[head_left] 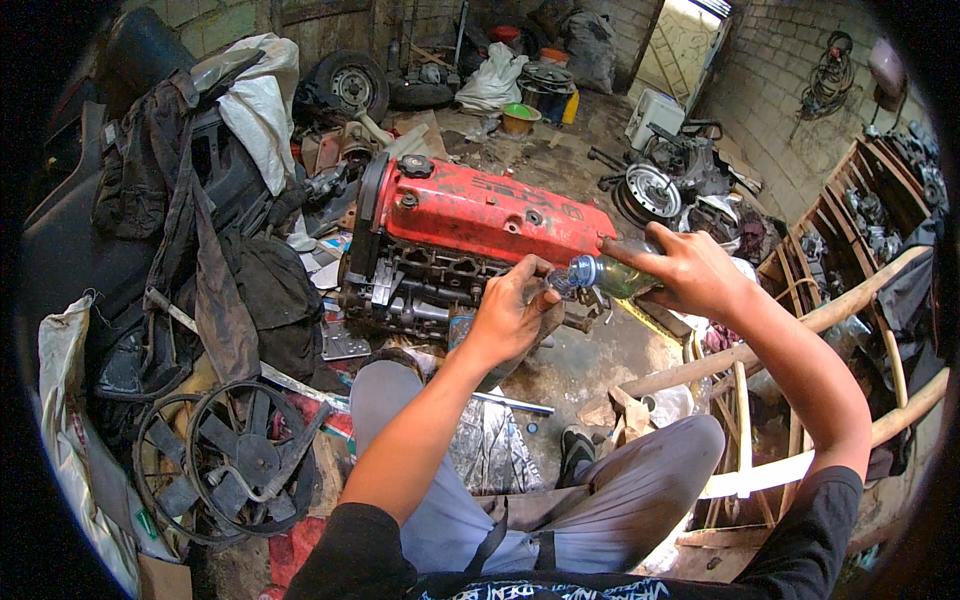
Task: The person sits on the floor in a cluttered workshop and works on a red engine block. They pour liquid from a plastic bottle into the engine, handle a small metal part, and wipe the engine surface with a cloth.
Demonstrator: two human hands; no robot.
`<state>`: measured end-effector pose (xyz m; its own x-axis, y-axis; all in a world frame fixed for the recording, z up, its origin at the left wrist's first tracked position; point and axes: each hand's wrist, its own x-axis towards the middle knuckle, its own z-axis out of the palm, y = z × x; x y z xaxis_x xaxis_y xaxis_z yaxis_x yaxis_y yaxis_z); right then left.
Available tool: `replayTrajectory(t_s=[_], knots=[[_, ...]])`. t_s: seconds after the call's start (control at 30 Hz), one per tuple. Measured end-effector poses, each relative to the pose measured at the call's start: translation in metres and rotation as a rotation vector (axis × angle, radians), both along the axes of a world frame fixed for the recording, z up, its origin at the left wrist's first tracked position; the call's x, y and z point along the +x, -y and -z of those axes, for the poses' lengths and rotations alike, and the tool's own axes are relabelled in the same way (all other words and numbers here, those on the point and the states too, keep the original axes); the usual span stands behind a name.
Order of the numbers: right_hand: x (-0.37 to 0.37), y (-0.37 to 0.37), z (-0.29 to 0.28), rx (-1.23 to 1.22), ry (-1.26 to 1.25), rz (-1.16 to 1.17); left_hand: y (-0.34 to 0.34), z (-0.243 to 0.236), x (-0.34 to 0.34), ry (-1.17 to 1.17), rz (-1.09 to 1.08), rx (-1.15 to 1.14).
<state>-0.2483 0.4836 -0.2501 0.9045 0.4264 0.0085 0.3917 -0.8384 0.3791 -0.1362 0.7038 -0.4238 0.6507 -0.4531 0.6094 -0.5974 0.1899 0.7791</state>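
My right hand (690, 268) grips a clear plastic bottle (622, 280) holding yellowish-green liquid. The bottle is tipped, with its blue-tinted neck pointing left toward my other hand. My left hand (512, 312) is closed right at the bottle's mouth, its fingers curled; a small clear piece shows by the fingertips, but what the palm holds is hidden. Just beyond both hands lies a car engine with a red valve cover (490, 205), its black filler cap (415, 166) at the far left end. Ports and metal parts (420, 290) show along the engine's near side.
A black fan assembly (250, 455) and dark cloths (275, 290) lie at left. On the right stands a wooden rack (840, 320) with metal parts. Farther back are a wheel rim (650, 190), a tyre (352, 85) and a yellow-green basin (519, 119). A metal rod (510, 402) lies near my knees.
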Motion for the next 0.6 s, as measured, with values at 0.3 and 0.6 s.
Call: replayTrajectory(t_s=[0.3, 0.6], knots=[[0.0017, 0.0026, 0.0011, -0.03, 0.021, -0.021, -0.0004, -0.0029, -0.0008, -0.007, 0.006, -0.006], [0.0033, 0.0028, 0.0018, -0.019, 0.026, -0.026, -0.004, -0.0068, -0.0032, 0.004, 0.007, 0.003]])
